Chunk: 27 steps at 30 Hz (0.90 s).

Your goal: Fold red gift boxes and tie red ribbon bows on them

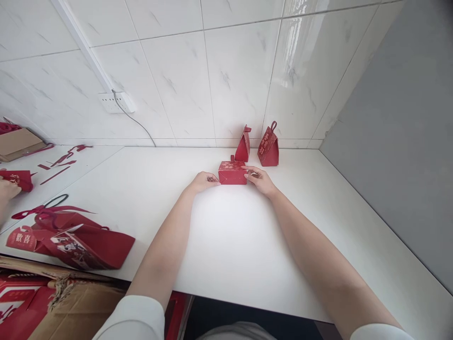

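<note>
Red box (232, 173) sits between both hands' fingers (214, 179), apparently touching.

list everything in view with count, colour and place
table: 1, white, fills the middle of the view
tiled wall: 1, white, behind the table
small box: 1, red, centre of the table
peaked boxes with loop handles: 2, red, standing by the tiled wall behind the small box
flat box blanks: a pile, red, table's left edge
wall socket: 1, white, on the tiled wall at left
cardboard carton: 1, brown, lower left, below the table edge
red strips: several, next table at left
other person's hand: 1, far left edge
left hand: 1, holding the small box's left end
right hand: 1, holding its right end
</note>
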Motion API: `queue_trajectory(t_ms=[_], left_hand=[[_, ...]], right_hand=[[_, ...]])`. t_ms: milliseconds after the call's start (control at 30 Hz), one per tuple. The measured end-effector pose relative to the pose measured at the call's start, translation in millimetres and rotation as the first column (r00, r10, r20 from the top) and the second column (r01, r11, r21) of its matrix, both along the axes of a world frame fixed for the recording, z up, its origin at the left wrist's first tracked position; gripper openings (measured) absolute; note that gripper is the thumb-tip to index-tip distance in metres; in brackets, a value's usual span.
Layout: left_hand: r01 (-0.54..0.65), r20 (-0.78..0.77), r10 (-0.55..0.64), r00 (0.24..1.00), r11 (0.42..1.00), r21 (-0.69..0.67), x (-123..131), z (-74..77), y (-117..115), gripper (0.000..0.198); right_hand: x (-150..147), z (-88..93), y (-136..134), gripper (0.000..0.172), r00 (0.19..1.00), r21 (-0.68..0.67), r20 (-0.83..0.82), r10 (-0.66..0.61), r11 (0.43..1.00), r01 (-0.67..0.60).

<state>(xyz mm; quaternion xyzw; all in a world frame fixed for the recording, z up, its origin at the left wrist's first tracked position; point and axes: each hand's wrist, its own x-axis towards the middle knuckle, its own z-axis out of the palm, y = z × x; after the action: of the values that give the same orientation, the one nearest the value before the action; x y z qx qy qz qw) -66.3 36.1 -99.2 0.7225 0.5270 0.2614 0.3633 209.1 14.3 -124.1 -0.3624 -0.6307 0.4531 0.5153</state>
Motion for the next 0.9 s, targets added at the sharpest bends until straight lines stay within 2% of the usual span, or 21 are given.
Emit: queue_trajectory(t_ms=[200, 400, 567, 633, 733, 833, 900], left_hand=[[-0.023, 0.009, 0.023, 1.000, 1.000, 0.005, 1.9, -1.2, -0.9, 0.028], [-0.004, 0.116, 0.014, 0.993, 0.996, -0.085, 2.0, 6.4, 1.6, 0.023], [-0.078, 0.235, 0.127, 0.964, 0.975, -0.209, 0.1, 16.2, 5.2, 0.046], [-0.093, 0.308, 0.168, 0.937, 0.965, -0.244, 0.0, 17.3, 3.3, 0.045], [-0.106, 0.447, 0.221, 0.867, 0.958, -0.267, 2.3, 14.8, -1.4, 0.039], [-0.056, 0.576, 0.229, 0.785, 0.952, -0.302, 8.8, 11.0, -4.7, 0.036], [-0.019, 0.634, 0.232, 0.737, 0.946, -0.324, 14.9, 9.9, -6.2, 0.036]], right_hand=[[-1.8, -3.6, 2.6, 0.043, 1.000, -0.034, -0.013, 0.000, 0.999, 0.000], [-2.1, 0.4, -0.3, 0.039, 0.998, -0.030, -0.002, -0.068, 0.997, 0.068], [-19.5, 1.4, -3.1, 0.037, 0.996, 0.009, -0.008, -0.087, 0.996, 0.087], [-30.3, 3.9, -7.9, 0.036, 0.996, 0.026, -0.007, -0.086, 0.996, 0.086], [-45.4, 14.3, -21.2, 0.042, 0.995, 0.167, 0.008, -0.100, 0.981, 0.097], [-57.8, 27.3, -36.9, 0.062, 0.985, 0.395, 0.052, -0.163, 0.910, 0.129], [-64.9, 32.1, -44.7, 0.071, 0.966, 0.467, 0.050, -0.253, 0.861, 0.201]])
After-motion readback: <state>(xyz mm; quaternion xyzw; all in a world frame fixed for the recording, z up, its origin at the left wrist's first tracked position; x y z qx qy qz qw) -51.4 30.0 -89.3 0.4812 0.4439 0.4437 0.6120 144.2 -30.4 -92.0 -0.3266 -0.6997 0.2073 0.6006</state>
